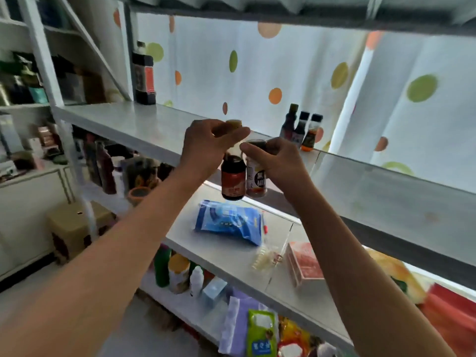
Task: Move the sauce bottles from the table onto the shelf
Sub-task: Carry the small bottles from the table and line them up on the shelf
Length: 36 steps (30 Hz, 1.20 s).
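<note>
1. Several white metal shelf boards (144,124) run across the view in tiers, backed by a white curtain with orange and green dots (257,73).
2. On the board below lies a blue plastic pouch (228,221), with a flat pink box (305,264) further right on the same board.
3. A tall dark bottle with a red label (145,78) stands at the upper board's far left end.
4. Three small dark sauce bottles (300,130) stand touching in a row at its right, near the curtain.
5. The left hand (208,148) grips the neck of a dark brown sauce bottle with a yellow cap and red label (233,181), held in the air at the board's front edge.
6. The right hand (275,161) grips the dark lid of a white-labelled clear seasoning jar (255,181), just beside the brown bottle, also off the board.
</note>
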Motion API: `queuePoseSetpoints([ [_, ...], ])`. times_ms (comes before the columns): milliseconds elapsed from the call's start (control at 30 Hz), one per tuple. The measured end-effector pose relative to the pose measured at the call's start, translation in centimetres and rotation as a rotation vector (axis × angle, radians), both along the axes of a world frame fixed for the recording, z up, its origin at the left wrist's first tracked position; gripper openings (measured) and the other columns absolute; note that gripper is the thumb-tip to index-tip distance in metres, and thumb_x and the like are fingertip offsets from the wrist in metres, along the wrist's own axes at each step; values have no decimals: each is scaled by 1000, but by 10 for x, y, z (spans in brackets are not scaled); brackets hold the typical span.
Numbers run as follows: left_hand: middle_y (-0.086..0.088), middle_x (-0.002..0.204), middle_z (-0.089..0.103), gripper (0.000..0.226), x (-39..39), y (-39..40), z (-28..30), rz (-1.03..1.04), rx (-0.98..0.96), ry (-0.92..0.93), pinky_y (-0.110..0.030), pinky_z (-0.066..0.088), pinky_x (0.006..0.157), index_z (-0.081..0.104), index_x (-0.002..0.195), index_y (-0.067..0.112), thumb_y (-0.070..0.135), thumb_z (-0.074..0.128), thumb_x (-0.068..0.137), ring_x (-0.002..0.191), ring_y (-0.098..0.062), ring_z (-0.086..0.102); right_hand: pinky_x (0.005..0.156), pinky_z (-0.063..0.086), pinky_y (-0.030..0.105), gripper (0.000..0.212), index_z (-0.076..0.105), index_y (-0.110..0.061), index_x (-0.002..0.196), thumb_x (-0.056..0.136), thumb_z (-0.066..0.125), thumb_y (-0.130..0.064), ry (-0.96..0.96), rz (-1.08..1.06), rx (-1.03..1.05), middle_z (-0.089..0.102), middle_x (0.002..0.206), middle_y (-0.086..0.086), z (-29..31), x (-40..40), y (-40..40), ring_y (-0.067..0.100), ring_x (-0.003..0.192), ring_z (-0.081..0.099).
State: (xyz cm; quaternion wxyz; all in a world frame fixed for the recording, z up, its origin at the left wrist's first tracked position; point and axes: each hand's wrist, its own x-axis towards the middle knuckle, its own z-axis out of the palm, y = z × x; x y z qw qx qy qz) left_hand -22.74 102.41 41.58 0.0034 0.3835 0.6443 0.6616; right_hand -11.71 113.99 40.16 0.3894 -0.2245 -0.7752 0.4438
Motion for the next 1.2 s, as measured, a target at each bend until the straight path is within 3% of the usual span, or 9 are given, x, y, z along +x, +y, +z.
queuePoseSetpoints([
  [167,8,84,74,28,-42,65,14,-165,30,50,-45,58,83,77,95,23,41,80,74,82,-11,72,63,53,39,64,68,2,92,66,83,-54,27,-121,33,70,82,19,13,-22,45,15,68,60],
  [300,7,83,72,29,-73,113,27,-268,-5,128,-19,50,93,76,100,15,36,77,80,86,-10,70,60,53,38,61,69,-1,89,68,78,-58,-18,-244,32,71,80,17,28,-42,75,13,64,63],
  [400,6,87,73,30,-98,153,25,-317,-8,165,-36,55,85,76,99,13,37,76,81,84,-9,69,57,54,30,38,70,-3,87,80,79,-39,5,-339,-23,69,74,5,34,-55,102,10,61,63],
  [467,3,89,74,27,-110,179,21,-344,-31,195,-36,54,84,76,97,13,36,74,82,85,-12,69,59,57,32,36,72,-2,88,81,79,-36,30,-402,-56,69,73,8,33,-61,117,15,64,64],
  [633,2,80,72,23,-123,231,7,-395,-81,245,-20,46,69,74,90,12,34,72,84,76,-9,66,68,58,56,60,73,-3,86,63,83,-58,21,-553,-107,71,83,20,12,-76,154,35,78,71],
  [767,5,86,72,25,-123,246,-5,-443,-36,203,-3,41,68,73,100,11,31,73,84,73,11,61,73,60,49,44,68,-15,86,69,83,-53,-66,-569,-98,65,69,-2,-4,-82,168,16,66,64],
  [1000,10,87,69,18,-133,237,-20,-503,-195,217,-16,49,71,67,90,25,36,76,80,84,-6,66,70,60,35,48,54,-14,112,77,83,-30,-167,-407,-82,70,93,4,-15,-69,172,16,84,69],
  [1100,5,91,72,28,-137,231,-36,-524,-346,190,-33,56,80,70,97,18,23,84,73,86,-15,69,64,56,32,43,54,-12,110,76,80,-6,-231,-370,-60,67,90,6,-17,-62,178,21,80,66],
  [1200,5,87,72,33,-135,232,-41,-507,-386,186,-37,56,83,72,98,15,19,87,68,83,-15,69,63,56,35,35,57,-9,103,75,77,-1,-290,-344,-54,65,87,6,-16,-61,187,21,78,64],
])
